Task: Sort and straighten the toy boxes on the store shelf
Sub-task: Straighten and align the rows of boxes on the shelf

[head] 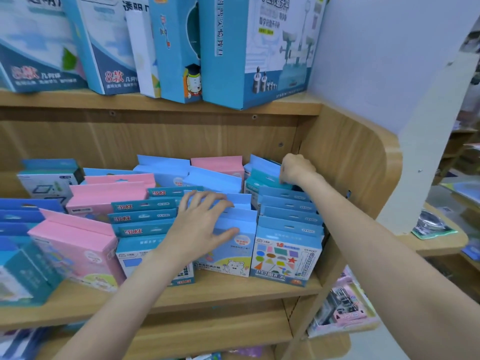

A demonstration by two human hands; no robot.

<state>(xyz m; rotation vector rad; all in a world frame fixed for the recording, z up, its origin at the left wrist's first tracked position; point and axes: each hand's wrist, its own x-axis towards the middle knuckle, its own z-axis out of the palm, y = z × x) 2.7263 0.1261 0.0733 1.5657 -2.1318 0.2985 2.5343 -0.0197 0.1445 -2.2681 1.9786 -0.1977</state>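
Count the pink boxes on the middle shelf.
4 visible: a front-left pink box, two stacked behind it, and one at the back. More may be hidden behind others.

Head camera looks down, close to shelf.

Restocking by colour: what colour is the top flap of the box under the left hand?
Light blue, on the box under the left hand; head view.
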